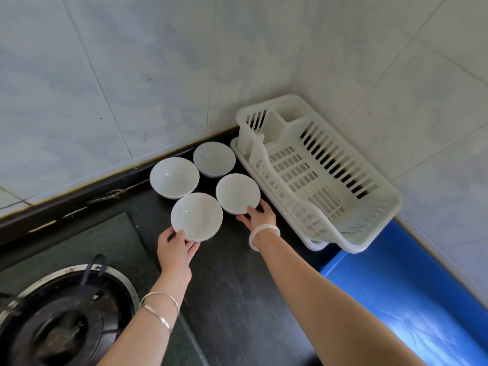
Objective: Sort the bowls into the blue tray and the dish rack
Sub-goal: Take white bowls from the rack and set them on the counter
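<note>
Several white bowls sit close together on the black counter. My left hand (176, 249) grips the near rim of the front-left bowl (196, 215), thumb over the edge. The front-right bowl (237, 192) is held at its near rim by my right hand (257, 213). Behind them stand a back-left bowl (174, 177) and a back-right bowl (214, 158), untouched. The white plastic dish rack (380, 207) stands to the right of the bowls, with nothing in it. A blue tray (412, 299) lies at the lower right, also holding nothing.
A gas stove burner (63, 320) with a metal ring sits at the lower left on a dark glass hob. Tiled walls meet in a corner behind the rack. Black counter (237, 286) runs between my arms.
</note>
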Demonstrator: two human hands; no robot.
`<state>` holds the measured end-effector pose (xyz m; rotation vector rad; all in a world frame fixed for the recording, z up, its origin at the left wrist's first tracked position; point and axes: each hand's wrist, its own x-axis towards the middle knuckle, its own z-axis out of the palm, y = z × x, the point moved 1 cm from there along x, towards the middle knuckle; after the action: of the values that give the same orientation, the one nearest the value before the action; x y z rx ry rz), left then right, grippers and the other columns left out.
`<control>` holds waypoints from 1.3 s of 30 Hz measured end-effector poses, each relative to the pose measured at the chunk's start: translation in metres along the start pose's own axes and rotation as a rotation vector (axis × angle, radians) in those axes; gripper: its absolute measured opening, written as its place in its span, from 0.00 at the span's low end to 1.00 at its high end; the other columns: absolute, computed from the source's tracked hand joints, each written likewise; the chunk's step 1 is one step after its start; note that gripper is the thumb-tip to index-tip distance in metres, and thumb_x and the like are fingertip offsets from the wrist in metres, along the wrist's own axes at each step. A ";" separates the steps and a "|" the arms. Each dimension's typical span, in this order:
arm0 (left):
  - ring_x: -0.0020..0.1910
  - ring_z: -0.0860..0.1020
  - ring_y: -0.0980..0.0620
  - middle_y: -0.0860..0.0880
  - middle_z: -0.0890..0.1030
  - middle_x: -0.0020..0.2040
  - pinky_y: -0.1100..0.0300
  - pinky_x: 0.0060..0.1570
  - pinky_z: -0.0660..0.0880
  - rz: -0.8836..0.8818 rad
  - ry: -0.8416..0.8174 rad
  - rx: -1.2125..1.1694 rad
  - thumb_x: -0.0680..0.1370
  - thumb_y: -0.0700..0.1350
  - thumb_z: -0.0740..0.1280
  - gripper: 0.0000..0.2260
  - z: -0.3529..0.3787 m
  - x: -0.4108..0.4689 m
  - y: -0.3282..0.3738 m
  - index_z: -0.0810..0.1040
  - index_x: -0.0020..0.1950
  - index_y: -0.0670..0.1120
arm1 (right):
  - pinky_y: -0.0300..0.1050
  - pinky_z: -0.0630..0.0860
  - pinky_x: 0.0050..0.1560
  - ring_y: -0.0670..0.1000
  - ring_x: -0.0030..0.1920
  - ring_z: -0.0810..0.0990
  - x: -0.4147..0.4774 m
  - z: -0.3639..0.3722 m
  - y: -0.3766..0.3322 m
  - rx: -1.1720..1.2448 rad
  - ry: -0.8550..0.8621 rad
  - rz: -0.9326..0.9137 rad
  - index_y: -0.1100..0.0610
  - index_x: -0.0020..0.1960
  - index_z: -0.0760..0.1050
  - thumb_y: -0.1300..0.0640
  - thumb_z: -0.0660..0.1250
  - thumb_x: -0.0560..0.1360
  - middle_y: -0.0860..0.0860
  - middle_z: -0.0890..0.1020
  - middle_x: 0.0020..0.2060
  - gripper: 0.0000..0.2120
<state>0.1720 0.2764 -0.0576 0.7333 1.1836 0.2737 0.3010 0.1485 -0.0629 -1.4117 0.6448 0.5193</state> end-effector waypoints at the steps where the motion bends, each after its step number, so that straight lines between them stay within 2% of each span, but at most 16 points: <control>1: 0.56 0.79 0.43 0.47 0.75 0.57 0.54 0.46 0.78 0.002 -0.002 -0.001 0.79 0.40 0.61 0.14 0.000 0.000 0.000 0.70 0.64 0.49 | 0.47 0.81 0.45 0.61 0.55 0.80 0.001 0.002 -0.001 0.008 -0.001 0.002 0.52 0.69 0.66 0.68 0.64 0.74 0.59 0.75 0.63 0.26; 3: 0.56 0.79 0.43 0.47 0.76 0.57 0.54 0.46 0.78 0.003 -0.006 -0.006 0.79 0.40 0.61 0.14 0.001 0.000 0.000 0.70 0.65 0.48 | 0.46 0.81 0.43 0.61 0.55 0.80 0.002 0.005 -0.003 0.004 0.007 -0.002 0.52 0.69 0.66 0.68 0.64 0.74 0.58 0.75 0.63 0.26; 8: 0.55 0.79 0.43 0.46 0.76 0.58 0.54 0.46 0.78 0.013 0.003 -0.004 0.79 0.40 0.62 0.15 0.000 0.000 -0.001 0.71 0.65 0.48 | 0.48 0.81 0.46 0.60 0.57 0.79 0.003 0.005 -0.002 -0.020 0.004 0.005 0.51 0.70 0.66 0.66 0.64 0.75 0.58 0.74 0.63 0.26; 10: 0.55 0.79 0.44 0.46 0.77 0.58 0.54 0.46 0.78 0.027 0.009 -0.014 0.79 0.39 0.62 0.14 0.000 0.000 -0.002 0.71 0.64 0.47 | 0.46 0.81 0.44 0.57 0.52 0.81 0.000 0.003 -0.003 0.010 -0.010 0.030 0.51 0.70 0.65 0.64 0.63 0.76 0.57 0.74 0.63 0.25; 12: 0.55 0.79 0.45 0.46 0.78 0.57 0.54 0.47 0.78 0.053 0.019 -0.044 0.79 0.38 0.61 0.13 0.000 -0.002 -0.004 0.73 0.62 0.46 | 0.47 0.80 0.46 0.54 0.47 0.81 -0.003 0.003 -0.004 -0.012 -0.033 0.039 0.50 0.72 0.63 0.60 0.62 0.77 0.57 0.74 0.63 0.24; 16: 0.58 0.76 0.51 0.48 0.79 0.58 0.54 0.61 0.74 0.119 0.032 -0.054 0.78 0.39 0.61 0.13 -0.002 -0.011 -0.012 0.75 0.61 0.45 | 0.51 0.76 0.55 0.58 0.58 0.78 -0.014 -0.004 -0.006 -0.129 -0.082 0.040 0.52 0.73 0.61 0.57 0.60 0.79 0.57 0.73 0.65 0.23; 18: 0.56 0.76 0.52 0.51 0.79 0.53 0.55 0.61 0.73 0.135 0.027 -0.040 0.78 0.39 0.61 0.11 -0.004 -0.017 -0.016 0.76 0.58 0.48 | 0.55 0.74 0.60 0.61 0.62 0.76 -0.023 -0.012 -0.007 -0.151 -0.112 0.011 0.54 0.71 0.64 0.58 0.59 0.79 0.59 0.73 0.66 0.21; 20: 0.58 0.76 0.51 0.50 0.79 0.53 0.55 0.61 0.73 0.150 0.012 -0.016 0.79 0.40 0.60 0.12 -0.007 -0.024 -0.021 0.75 0.60 0.47 | 0.57 0.72 0.62 0.63 0.64 0.74 -0.036 -0.024 -0.008 -0.149 -0.141 -0.045 0.57 0.69 0.66 0.58 0.58 0.79 0.62 0.73 0.66 0.18; 23: 0.61 0.76 0.47 0.43 0.75 0.63 0.57 0.58 0.74 0.159 -0.011 0.024 0.80 0.39 0.59 0.17 -0.013 -0.038 -0.032 0.69 0.69 0.41 | 0.49 0.76 0.56 0.57 0.57 0.79 -0.064 -0.056 -0.011 -0.129 -0.153 -0.043 0.54 0.67 0.68 0.56 0.57 0.80 0.57 0.78 0.60 0.16; 28: 0.55 0.78 0.46 0.42 0.78 0.59 0.57 0.55 0.74 0.119 -0.191 0.181 0.80 0.40 0.60 0.12 -0.010 -0.083 -0.067 0.74 0.62 0.40 | 0.43 0.78 0.48 0.51 0.46 0.83 -0.120 -0.140 -0.006 -0.211 -0.198 -0.123 0.52 0.53 0.76 0.54 0.58 0.79 0.50 0.83 0.46 0.09; 32: 0.51 0.80 0.49 0.45 0.80 0.53 0.58 0.52 0.75 0.114 -0.417 0.460 0.79 0.41 0.61 0.09 0.003 -0.130 -0.111 0.77 0.57 0.43 | 0.42 0.76 0.44 0.50 0.39 0.81 -0.152 -0.224 0.012 -0.365 -0.036 -0.206 0.50 0.45 0.76 0.56 0.58 0.78 0.50 0.83 0.43 0.09; 34: 0.49 0.79 0.54 0.48 0.80 0.52 0.62 0.48 0.76 0.163 -0.530 0.642 0.79 0.43 0.61 0.09 0.009 -0.152 -0.137 0.77 0.57 0.45 | 0.41 0.74 0.42 0.49 0.37 0.79 -0.164 -0.267 0.027 -0.448 0.093 -0.218 0.53 0.47 0.77 0.57 0.59 0.78 0.51 0.82 0.42 0.08; 36: 0.47 0.79 0.58 0.51 0.79 0.51 0.66 0.45 0.75 0.251 -0.618 0.824 0.80 0.45 0.60 0.10 0.015 -0.171 -0.161 0.77 0.58 0.48 | 0.42 0.74 0.45 0.49 0.38 0.79 -0.175 -0.305 0.042 -0.546 0.213 -0.230 0.55 0.50 0.78 0.59 0.60 0.77 0.52 0.83 0.43 0.08; 39: 0.51 0.78 0.56 0.52 0.79 0.54 0.59 0.54 0.76 0.375 -0.725 1.094 0.80 0.47 0.60 0.12 0.020 -0.193 -0.188 0.77 0.61 0.49 | 0.40 0.70 0.47 0.53 0.47 0.80 -0.189 -0.347 0.067 -0.714 0.363 -0.205 0.54 0.50 0.79 0.58 0.62 0.76 0.53 0.83 0.48 0.08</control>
<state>0.0840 0.0218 -0.0329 1.8268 0.4035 -0.3710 0.0831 -0.1812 0.0038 -2.2556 0.6153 0.3396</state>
